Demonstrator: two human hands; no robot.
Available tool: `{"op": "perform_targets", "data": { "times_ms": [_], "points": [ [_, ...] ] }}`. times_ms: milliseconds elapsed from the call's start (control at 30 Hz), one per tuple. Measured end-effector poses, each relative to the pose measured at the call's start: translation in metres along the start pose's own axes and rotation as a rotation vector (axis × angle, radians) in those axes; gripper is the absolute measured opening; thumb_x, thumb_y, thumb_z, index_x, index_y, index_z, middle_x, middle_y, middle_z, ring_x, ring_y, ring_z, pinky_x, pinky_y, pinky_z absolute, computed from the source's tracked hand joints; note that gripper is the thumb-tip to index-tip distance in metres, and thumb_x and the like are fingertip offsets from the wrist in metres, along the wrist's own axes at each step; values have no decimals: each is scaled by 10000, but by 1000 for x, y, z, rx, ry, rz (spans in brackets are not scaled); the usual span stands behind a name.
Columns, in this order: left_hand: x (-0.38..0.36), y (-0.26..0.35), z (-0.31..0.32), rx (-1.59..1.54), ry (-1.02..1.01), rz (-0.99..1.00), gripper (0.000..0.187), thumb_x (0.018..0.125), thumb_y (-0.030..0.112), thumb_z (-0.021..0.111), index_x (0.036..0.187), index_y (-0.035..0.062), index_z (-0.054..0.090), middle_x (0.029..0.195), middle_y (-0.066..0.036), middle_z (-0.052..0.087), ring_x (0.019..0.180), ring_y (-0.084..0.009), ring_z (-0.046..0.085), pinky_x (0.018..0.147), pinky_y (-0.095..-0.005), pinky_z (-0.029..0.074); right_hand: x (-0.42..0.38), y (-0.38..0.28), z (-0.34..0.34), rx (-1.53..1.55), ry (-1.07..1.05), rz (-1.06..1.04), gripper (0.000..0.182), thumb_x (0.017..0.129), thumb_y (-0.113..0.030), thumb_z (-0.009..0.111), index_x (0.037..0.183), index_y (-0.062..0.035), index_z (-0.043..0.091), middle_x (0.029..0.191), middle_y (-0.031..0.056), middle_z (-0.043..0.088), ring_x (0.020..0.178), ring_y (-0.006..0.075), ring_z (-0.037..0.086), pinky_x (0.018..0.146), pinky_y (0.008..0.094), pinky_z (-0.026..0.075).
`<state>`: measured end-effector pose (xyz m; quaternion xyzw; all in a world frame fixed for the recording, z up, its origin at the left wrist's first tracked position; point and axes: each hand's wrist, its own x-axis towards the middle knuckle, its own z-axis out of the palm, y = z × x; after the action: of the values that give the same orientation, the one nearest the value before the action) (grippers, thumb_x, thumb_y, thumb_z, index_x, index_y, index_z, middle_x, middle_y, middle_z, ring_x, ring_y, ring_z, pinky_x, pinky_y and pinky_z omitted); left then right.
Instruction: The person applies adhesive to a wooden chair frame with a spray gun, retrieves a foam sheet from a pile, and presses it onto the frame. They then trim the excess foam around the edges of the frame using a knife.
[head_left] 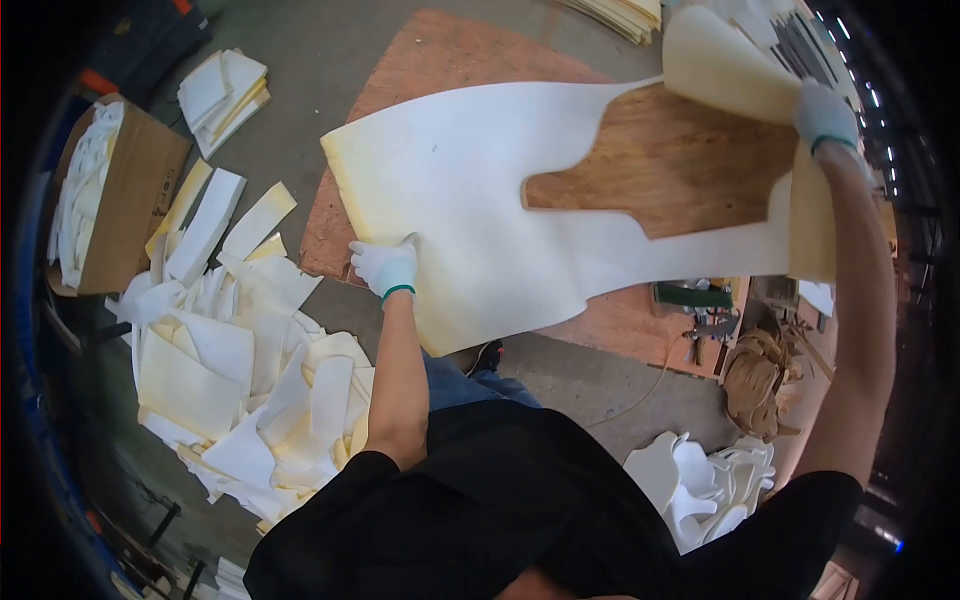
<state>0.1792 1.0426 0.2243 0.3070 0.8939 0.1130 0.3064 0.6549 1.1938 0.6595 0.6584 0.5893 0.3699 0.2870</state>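
A large white foam sheet [480,150] with yellowed edges lies across the reddish wooden table [430,50]. Amid it shows a brown wooden board [690,160] with a curved outline, the foam bordering it on several sides. In a white glove with a green cuff, my left hand [385,268] grips the sheet's near left part, where the foam puckers beside the fingers. At the far right, my right hand [828,113], gloved the same way, is closed on a raised, curled-back flap [720,65] of the foam.
Foam offcuts [250,380] heap on the floor at left, near a cardboard box [135,200] of white pieces. Tools [705,310] sit at the table's near right corner. Brown curved pieces [760,380] and white cut shapes [700,480] lie at lower right.
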Motion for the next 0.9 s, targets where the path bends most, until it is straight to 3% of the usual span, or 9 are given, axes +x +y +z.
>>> {"op": "perform_targets", "data": {
  "times_ms": [33, 167, 300, 467, 600, 733, 767, 867, 900],
  "points": [
    [0, 2, -7, -94, 45, -32, 1010, 641, 517, 853, 1356, -35, 402, 1402, -253, 457, 1239, -399, 528, 995, -472, 476, -2, 7, 4, 18, 1, 26, 231, 907, -163, 497, 1026, -38, 651, 1020, 235, 697, 962, 422, 677, 834, 526, 538],
    [25, 2, -9, 5, -81, 11, 790, 673, 502, 810, 1227, -3, 558, 1378, -207, 488, 1231, -390, 530, 926, -471, 496, -22, 8, 10, 83, 36, 72, 215, 901, -150, 510, 1025, -38, 646, 977, 258, 692, 945, 430, 678, 819, 533, 536],
    [1, 28, -7, 223, -73, -36, 820, 664, 543, 801, 1255, 23, 573, 1471, -197, 401, 1327, -369, 445, 948, -507, 479, -28, 7, 9, 124, 12, 86, 201, 900, -137, 505, 1014, -36, 636, 965, 251, 698, 941, 427, 680, 812, 530, 541],
    [-5, 23, 20, 204, 236, -64, 1075, 650, 590, 806, 1472, 59, 363, 1587, -179, 215, 1431, -359, 294, 1048, -550, 388, -14, 25, 40, 93, -44, 43, 236, 911, -135, 482, 1079, -28, 608, 1020, 273, 682, 982, 435, 668, 842, 538, 538],
    [17, 19, -6, 115, 83, -147, 1166, 620, 621, 811, 1503, 57, 300, 1587, -190, 226, 1455, -338, 253, 1111, -543, 297, -11, 46, 74, 169, -68, 57, 243, 904, -120, 484, 1100, -22, 587, 1072, 270, 671, 1018, 432, 653, 870, 536, 524],
    [124, 38, -35, 200, 303, 62, 1095, 615, 698, 757, 1435, 49, 434, 1455, -170, 460, 1373, -344, 392, 1129, -558, 272, -32, 30, 37, 221, -22, 0, 378, 905, -125, 461, 1268, -50, 534, 1111, 266, 663, 1029, 431, 647, 880, 547, 514],
    [142, 50, -49, 210, 199, 64, 1021, 622, 702, 745, 1374, 58, 500, 1438, -158, 487, 1368, -328, 406, 1139, -557, 257, -6, 58, 89, 92, -97, 24, 427, 916, -136, 444, 1335, -74, 499, 1106, 274, 663, 998, 442, 654, 860, 554, 522],
    [267, 35, 1, -1, -119, 316, 770, 681, 678, 704, 1213, 125, 640, 1415, -116, 543, 1363, -312, 442, 1158, -591, 206, -8, 45, 63, 49, -76, -16, 315, 935, -180, 453, 1203, -52, 561, 1006, 284, 681, 923, 450, 671, 818, 570, 532],
    [237, 58, -4, 151, 106, 402, 654, 740, 627, 680, 1191, 155, 645, 1357, -127, 589, 1299, -335, 506, 1113, -586, 282, -9, 38, 50, 35, -82, 6, 313, 933, -189, 464, 1195, -55, 571, 1016, 278, 680, 939, 446, 667, 828, 565, 527]
  ]
}}
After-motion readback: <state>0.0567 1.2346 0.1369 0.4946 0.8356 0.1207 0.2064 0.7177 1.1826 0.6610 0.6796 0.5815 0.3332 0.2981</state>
